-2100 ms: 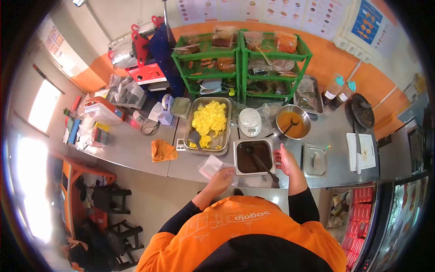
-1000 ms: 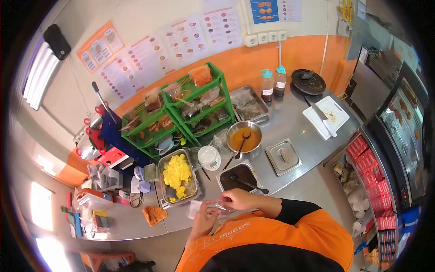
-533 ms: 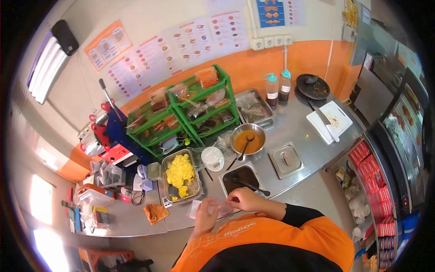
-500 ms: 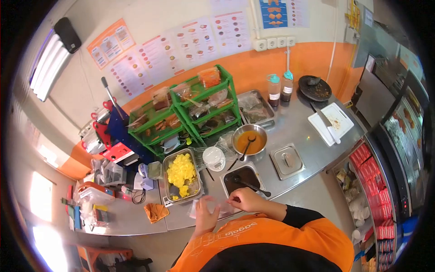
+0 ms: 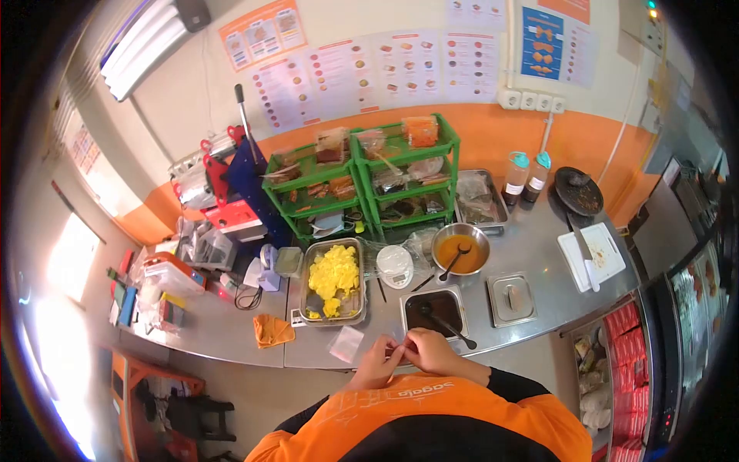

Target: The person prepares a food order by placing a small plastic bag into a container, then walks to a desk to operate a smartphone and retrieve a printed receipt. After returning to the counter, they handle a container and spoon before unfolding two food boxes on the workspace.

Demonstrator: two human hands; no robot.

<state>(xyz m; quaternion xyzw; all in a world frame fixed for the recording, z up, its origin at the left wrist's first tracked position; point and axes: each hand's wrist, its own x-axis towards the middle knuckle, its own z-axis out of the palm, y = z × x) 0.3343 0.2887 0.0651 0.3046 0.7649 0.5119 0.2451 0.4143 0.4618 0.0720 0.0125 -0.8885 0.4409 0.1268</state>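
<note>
My left hand (image 5: 377, 362) and my right hand (image 5: 431, 353) meet at the counter's front edge, thumbs and fingertips pinched close together. Whatever they grip, if anything, is too small or see-through to make out. Left of them lies a small stack of clear plastic bags (image 5: 346, 344). Just beyond my right hand is a steel pan of dark sauce (image 5: 412, 323) with a black ladle (image 5: 448, 326) resting in it. A steel tray (image 5: 362, 269) holding yellow, scrambled-egg-like food (image 5: 335, 279) stands behind the bags, beside a white kitchen scale (image 5: 395, 266).
Behind stand green racks (image 5: 366, 181) with packaged food. A steel bowl of orange sauce (image 5: 469, 266), a lidded steel container (image 5: 511, 300) and a white cutting board (image 5: 608, 260) with a knife (image 5: 583, 248) are to the right. An orange cloth (image 5: 272, 331) lies left.
My hands, apart before, have come together at the fingertips. My left hand has left the plastic bags, which now lie uncovered. The camera view has shifted, moving the scene rightward.
</note>
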